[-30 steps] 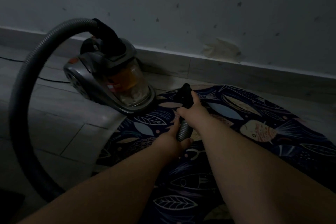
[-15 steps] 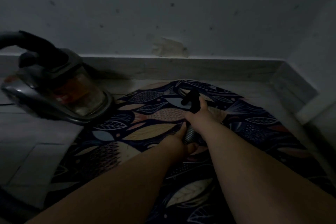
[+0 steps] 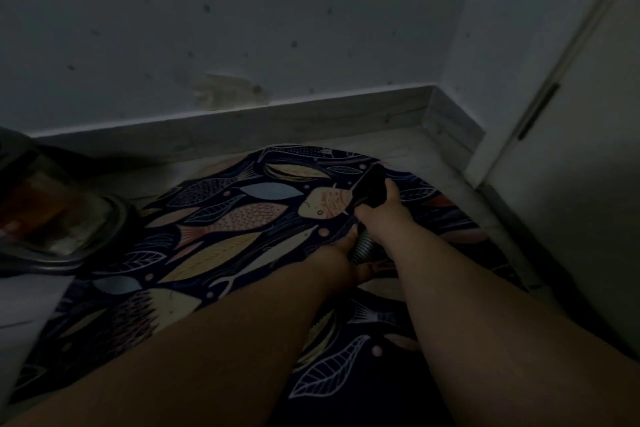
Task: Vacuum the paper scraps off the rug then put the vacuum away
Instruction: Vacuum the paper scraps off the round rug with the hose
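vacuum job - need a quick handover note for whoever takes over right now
The right hand grips the black nozzle over the far right side of the rug. The left hand grips the ribbed hose just behind it. The vacuum canister sits at the rug's left edge. Too dim to spot paper scraps: check the rug. Left: finish vacuuming, put the vacuum away.

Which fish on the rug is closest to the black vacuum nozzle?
The pale yellow fish with the round eye, right beside the nozzle in the right hand. The pink fish and blue fish lie farther left.
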Demonstrator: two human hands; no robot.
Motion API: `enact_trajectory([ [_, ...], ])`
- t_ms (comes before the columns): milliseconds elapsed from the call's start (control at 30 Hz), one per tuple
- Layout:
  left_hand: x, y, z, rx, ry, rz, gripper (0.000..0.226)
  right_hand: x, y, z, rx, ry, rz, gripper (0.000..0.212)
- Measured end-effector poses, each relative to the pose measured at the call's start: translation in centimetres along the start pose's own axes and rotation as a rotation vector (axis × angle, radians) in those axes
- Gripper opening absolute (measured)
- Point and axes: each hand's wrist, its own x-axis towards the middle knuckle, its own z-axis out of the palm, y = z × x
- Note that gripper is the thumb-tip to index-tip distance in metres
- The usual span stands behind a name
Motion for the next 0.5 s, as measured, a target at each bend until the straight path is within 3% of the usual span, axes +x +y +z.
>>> enact_trajectory([
  [167,1.3,4.3,2.2,0.140,-0.140,-0.055,0.085,0.2,2.6,-5.0,0.022,0.077,0.047,0.083],
  [500,1.6,10.1,5.9,0.197,-0.229,0.000,0.082,-0.3,6.1,-11.6,0.140,0.209,0.198,0.091],
])
